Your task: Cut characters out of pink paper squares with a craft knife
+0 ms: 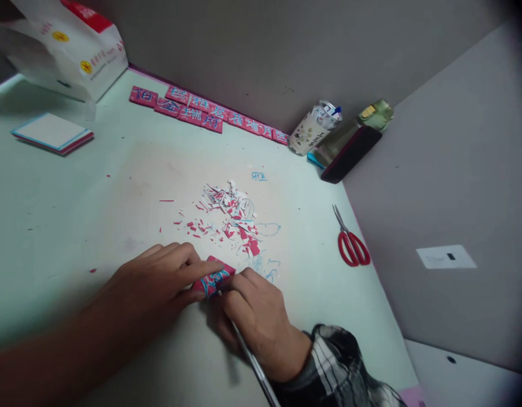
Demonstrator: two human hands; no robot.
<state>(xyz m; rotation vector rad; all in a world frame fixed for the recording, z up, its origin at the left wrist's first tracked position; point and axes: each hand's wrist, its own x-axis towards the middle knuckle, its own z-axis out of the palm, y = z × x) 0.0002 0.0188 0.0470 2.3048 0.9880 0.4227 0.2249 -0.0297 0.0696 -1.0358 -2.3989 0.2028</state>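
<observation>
My left hand [159, 277] holds a small pink-red card tile [214, 275] against the table, its index finger stretched across the top and the thumb at the near side. Blue character strokes with pale edges mark the tile. My right hand [255, 316] is closed around a slim silver craft knife [255, 364], whose handle slants down toward me. The tool's tip meets the tile's near edge, and its blade is too small to make out. Just beyond the hands lies a heap of red and white paper scraps [231, 206].
Finished-looking pink character tiles [188, 110] line the back edge. A paper bag [91, 62] and stacked cards [53, 133] are at left. Red-handled scissors [352, 246], a pen cup [312, 130] and a dark case [349, 155] are at right, near the grey partition [434, 169].
</observation>
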